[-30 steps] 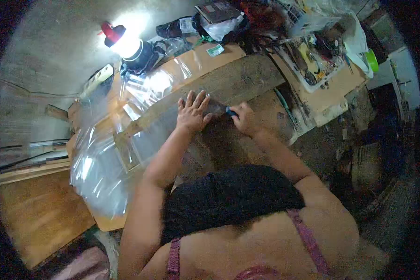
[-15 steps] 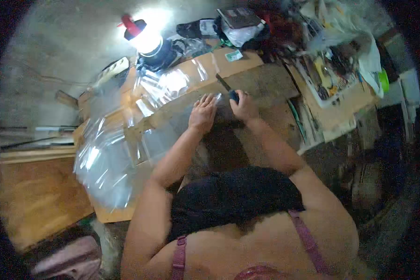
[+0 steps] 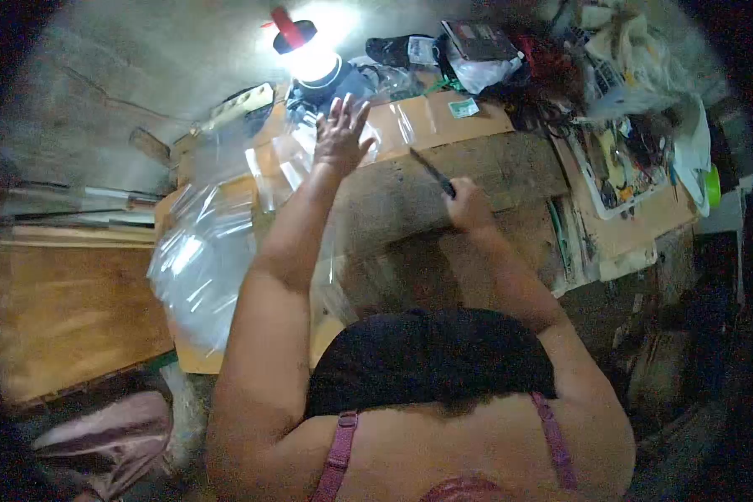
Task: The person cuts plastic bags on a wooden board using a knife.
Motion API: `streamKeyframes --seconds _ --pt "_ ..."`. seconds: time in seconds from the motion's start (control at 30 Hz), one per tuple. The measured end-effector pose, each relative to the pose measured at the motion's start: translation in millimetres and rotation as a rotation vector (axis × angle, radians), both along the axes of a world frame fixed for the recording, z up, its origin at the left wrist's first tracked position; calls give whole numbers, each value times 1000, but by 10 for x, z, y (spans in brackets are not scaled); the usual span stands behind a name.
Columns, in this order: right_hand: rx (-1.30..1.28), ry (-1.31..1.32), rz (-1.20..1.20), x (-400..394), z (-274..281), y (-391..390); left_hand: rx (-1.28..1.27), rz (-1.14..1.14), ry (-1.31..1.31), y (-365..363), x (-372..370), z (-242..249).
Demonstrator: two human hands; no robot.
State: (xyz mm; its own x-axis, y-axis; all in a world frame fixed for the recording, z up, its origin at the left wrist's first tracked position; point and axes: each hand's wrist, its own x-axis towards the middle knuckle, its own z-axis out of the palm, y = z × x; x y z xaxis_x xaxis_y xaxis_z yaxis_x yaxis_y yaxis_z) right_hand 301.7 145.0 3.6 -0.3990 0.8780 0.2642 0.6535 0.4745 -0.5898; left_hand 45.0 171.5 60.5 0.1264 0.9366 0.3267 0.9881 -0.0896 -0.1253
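Observation:
With its fingers spread, my left hand [image 3: 341, 140] is over the clear plastic pieces [image 3: 291, 174] at the far side of the work surface. My right hand [image 3: 473, 206] is wrapped round the dark handle of a knife [image 3: 432, 173], whose blade points away and to the left over a wooden board [image 3: 498, 171]. A larger heap of clear plastic sheets [image 3: 194, 259] lies on cardboard to the left of my left forearm.
A bright lamp [image 3: 314, 67] with a red handle stands at the back, beyond my left hand. On the right sits a white tray [image 3: 604, 209] of mixed tools. Bags and a dark box [image 3: 481, 40] are piled behind, near a small green paper [image 3: 463, 108].
My left hand has lifted off the plastic on the board and reached forward and left, fingers spreading. My right hand has shifted right and nearer with the knife. The view has shifted too.

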Motion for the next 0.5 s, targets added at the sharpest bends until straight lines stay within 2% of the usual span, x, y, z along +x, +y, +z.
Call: streamKeyframes --seconds 0.03,0.07,0.1,0.17,0.23,0.27,0.33,0.37,0.4,0.43,0.5 --pt "30 27 -19 38 94 25 0 5 -59 -81 41 25" --pt "55 54 -36 80 180 52 -187 135 -283 -208 137 21" --pt "-282 545 10 219 -12 190 -564 290 -471 -383 319 328" --pt "-632 1032 63 260 -45 248 -796 119 -936 -832 533 -19" --pt "-31 461 187 244 651 15 -1041 199 -1745 -1081 710 -70" --pt "-26 457 201 221 1019 -87 -1216 -313 -2417 -1192 814 70" --pt "150 182 576 201 1605 -288 -1291 -1045 -2983 -1239 802 257" --pt "161 176 574 251 1672 -385 -1105 -880 -2983 -1192 698 332" --pt "-9 143 621 325 1736 -466 -926 -726 -2961 -1105 605 402" --pt "-174 109 663 401 1792 -538 -838 -700 -2891 -958 528 444" --pt "-150 122 639 517 1869 -716 -721 -513 -2987 -899 375 539"
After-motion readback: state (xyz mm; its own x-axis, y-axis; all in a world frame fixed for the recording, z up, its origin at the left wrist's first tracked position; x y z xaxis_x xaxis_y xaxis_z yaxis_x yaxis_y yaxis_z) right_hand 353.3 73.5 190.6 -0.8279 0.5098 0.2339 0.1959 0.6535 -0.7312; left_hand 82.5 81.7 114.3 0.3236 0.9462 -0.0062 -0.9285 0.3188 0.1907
